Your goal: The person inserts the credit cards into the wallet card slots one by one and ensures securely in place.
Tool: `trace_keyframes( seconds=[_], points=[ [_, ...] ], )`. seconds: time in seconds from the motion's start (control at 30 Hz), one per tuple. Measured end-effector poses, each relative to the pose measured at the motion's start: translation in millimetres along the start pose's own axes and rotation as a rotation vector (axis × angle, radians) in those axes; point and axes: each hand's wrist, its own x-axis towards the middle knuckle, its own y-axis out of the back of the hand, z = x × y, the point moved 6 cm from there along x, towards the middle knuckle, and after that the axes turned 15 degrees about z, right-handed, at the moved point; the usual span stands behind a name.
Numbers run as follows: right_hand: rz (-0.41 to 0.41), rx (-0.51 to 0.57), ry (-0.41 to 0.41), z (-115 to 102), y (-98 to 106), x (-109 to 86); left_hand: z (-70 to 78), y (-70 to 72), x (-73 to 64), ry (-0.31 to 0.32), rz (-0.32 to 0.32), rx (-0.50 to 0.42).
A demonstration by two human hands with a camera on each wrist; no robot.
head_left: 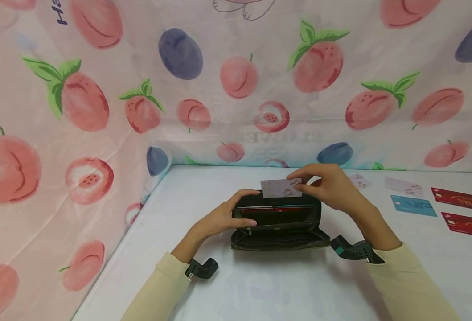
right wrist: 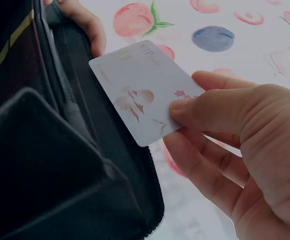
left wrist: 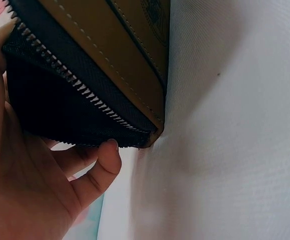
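A dark zip wallet [head_left: 277, 240] stands spread apart on the white table, its accordion pockets facing up; the left wrist view shows a brown stitched outer side [left wrist: 104, 45] and metal zip teeth. My left hand [head_left: 219, 218] grips the wallet's left end, thumb at the inner pocket and fingers behind. Between thumb and fingers, my right hand [head_left: 332, 185] pinches a pale VIP card [right wrist: 134, 92] by its right end. The card is just above the wallet's back edge. A red card edge [head_left: 296, 209] and a bluish one show in the back slots.
To the right lie two red VIP cards [head_left: 455, 198], a blue VIP card [head_left: 413, 205] and two pale cards [head_left: 403, 186] on the white table [head_left: 300, 285]. A fruit-printed cloth [head_left: 236, 120] hangs behind and at the left. Each wrist wears a black camera mount [head_left: 201, 269].
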Motion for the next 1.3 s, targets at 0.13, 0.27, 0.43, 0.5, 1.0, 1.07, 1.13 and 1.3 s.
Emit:
trace_keyframes(
  seconds=[0.13, 0.27, 0.43, 0.5, 1.0, 1.07, 1.13, 1.3],
  points=[
    [-0.007, -0.050, 0.045, -3.1, -7.1, 1.0, -1.4, 0.0, 0.9, -0.003, 0.002, -0.021],
    [-0.021, -0.061, 0.086, -7.4, -14.7, 2.0, -1.7, 0.7, 1.2, -0.010, 0.005, -0.069],
    [-0.025, -0.038, 0.141, -13.3, -22.3, 3.2, 0.5, 0.5, 1.9, -0.021, 0.001, -0.135],
    [-0.030, -0.029, 0.153, -15.5, -25.7, 3.8, 0.9, 0.2, 2.4, -0.020, -0.001, -0.151],
    [-0.086, -0.061, 0.243, -28.3, -50.5, 4.3, 0.1, -0.3, 2.3, -0.024, -0.014, -0.190],
    [-0.097, -0.060, 0.244, -29.8, -53.5, 4.1, 0.3, 0.1, 2.2, -0.031, -0.010, -0.179],
    [-0.104, -0.059, 0.235, -31.1, -56.1, 3.8, 0.1, 0.5, 2.0, -0.032, -0.007, -0.166],
    [-0.098, -0.071, 0.202, -32.6, -60.0, 2.2, -0.4, 0.7, 1.6, -0.021, -0.008, -0.162]
  ],
)
